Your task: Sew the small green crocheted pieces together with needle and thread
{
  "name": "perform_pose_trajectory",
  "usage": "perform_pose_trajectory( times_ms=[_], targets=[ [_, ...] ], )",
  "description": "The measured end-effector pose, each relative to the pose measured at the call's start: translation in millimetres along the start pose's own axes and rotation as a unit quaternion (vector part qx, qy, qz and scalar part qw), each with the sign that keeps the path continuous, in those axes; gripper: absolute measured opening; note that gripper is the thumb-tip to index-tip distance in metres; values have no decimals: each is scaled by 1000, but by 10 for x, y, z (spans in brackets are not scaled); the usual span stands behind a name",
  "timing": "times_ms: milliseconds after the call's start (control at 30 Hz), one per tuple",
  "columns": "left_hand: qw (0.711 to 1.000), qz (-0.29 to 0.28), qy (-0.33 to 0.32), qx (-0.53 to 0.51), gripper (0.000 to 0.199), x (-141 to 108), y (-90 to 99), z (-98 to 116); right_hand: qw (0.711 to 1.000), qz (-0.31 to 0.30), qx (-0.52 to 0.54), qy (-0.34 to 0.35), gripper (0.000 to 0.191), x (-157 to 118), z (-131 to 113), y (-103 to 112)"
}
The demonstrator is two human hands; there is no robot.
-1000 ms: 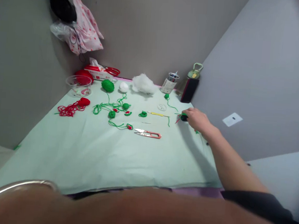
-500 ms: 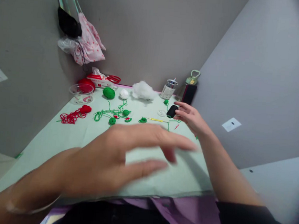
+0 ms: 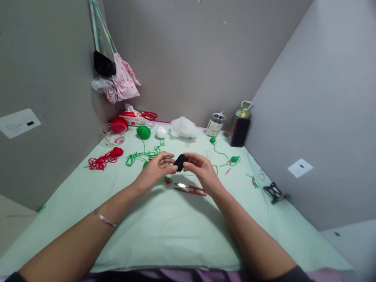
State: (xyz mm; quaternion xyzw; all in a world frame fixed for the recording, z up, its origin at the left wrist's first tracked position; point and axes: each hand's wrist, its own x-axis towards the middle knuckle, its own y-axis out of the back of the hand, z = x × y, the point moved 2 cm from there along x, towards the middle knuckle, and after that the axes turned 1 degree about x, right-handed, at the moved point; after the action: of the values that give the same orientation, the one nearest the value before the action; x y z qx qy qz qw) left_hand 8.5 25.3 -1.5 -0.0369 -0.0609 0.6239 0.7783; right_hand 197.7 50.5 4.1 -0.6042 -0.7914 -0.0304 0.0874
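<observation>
A spool of black thread (image 3: 180, 162) is held above the middle of the table, tilted. My right hand (image 3: 201, 170) pinches its right side between thumb and fingers. At its left edge, my left hand (image 3: 157, 168) has thumb and fingertips closed in on it. Just below the hands lie red-handled thread snips (image 3: 190, 189), blades pointing left. A small green and red crocheted piece (image 3: 168, 180) rests by the blade tips. Part of the tangled green yarn (image 3: 137, 156) is hidden behind my left hand.
At the back stand a tissue box (image 3: 134, 119), white stuffing (image 3: 184, 127), a tin of pens (image 3: 215, 125) and a phone (image 3: 240, 133). Red yarn (image 3: 100, 160) and a clear tub (image 3: 113, 139) lie left. A black stand (image 3: 275, 192) sits at the right edge.
My right hand has brought the black thread spool leftward and nearer to me. My left hand, blurred and close before, has moved forward to the spool. The view has shifted, showing the snips.
</observation>
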Motion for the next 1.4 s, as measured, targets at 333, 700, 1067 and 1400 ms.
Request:
perform_pose_trajectory(
  times_ms=[333,700,1067,1400],
  targets=[
    [999,24,8,-36,41,-19,-11,-70,989,-42,-141,-20,24,-73,-102,10],
    [1000,19,8,3,39,-1,33,-86,999,28,-44,-8,33,-32,-180,152],
    [984,-85,89,-130,20,-76,33,31,968,208,134,-46,41,131,-44,532],
    [946,5,54,-321,19,-63,87,252,954,268,113,-72,30,202,95,738]
  ],
)
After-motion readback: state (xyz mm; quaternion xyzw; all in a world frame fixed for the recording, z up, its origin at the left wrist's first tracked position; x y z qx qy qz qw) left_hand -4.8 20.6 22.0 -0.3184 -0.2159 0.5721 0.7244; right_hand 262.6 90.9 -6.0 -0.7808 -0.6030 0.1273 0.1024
